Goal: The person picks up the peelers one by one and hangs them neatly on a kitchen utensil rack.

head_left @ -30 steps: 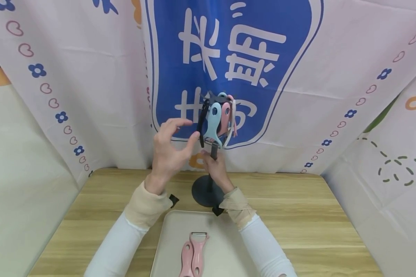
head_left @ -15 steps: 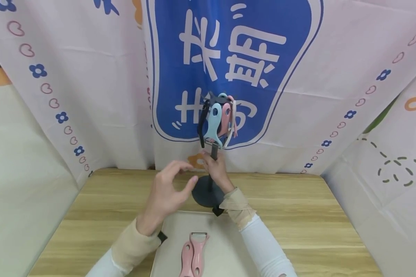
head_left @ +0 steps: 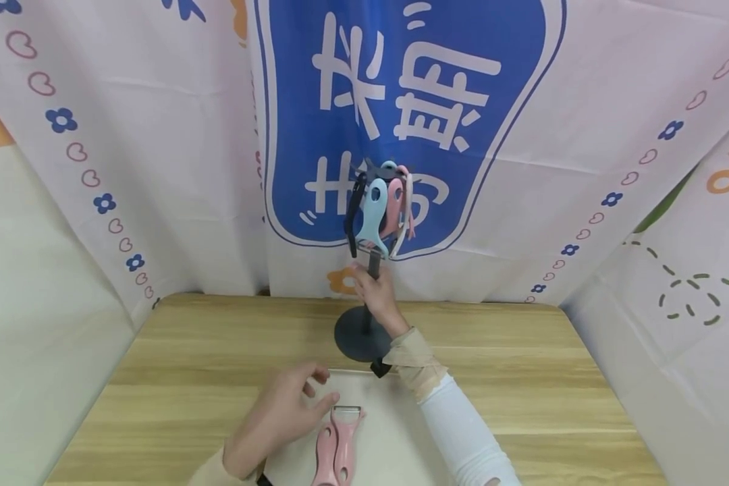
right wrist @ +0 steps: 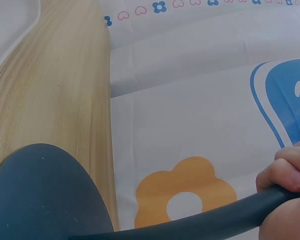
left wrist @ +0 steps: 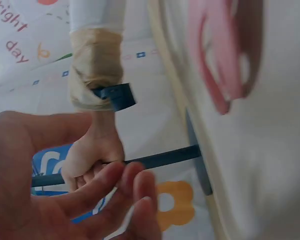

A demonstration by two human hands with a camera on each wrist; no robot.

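Observation:
My right hand [head_left: 379, 297] grips the dark pole [right wrist: 210, 220] of an upright stand with a round base [head_left: 360, 335]. Around the stand's top hang several peelers: a light blue peeler [head_left: 373, 212], a pink peeler [head_left: 394, 206], a black peeler [head_left: 354, 212] and a white one [head_left: 408, 209]. Two pink peelers [head_left: 344, 442] lie side by side on the pale tray [head_left: 395, 432]. Over the tray's left side my left hand [head_left: 288, 408] holds nothing, fingers loosely bent, its thumb tip close to the blade end of a pink peeler.
The wooden table [head_left: 510, 378] reaches back to a printed cloth [head_left: 219, 169] hanging behind the stand. In the right wrist view the tray's corner [right wrist: 20, 20] shows at upper left. A black clip-like piece [head_left: 379, 367] sits at my right cuff.
My left hand has come down from beside the hanging black peeler to over the tray, near the pink peelers. My right hand keeps its grip on the pole.

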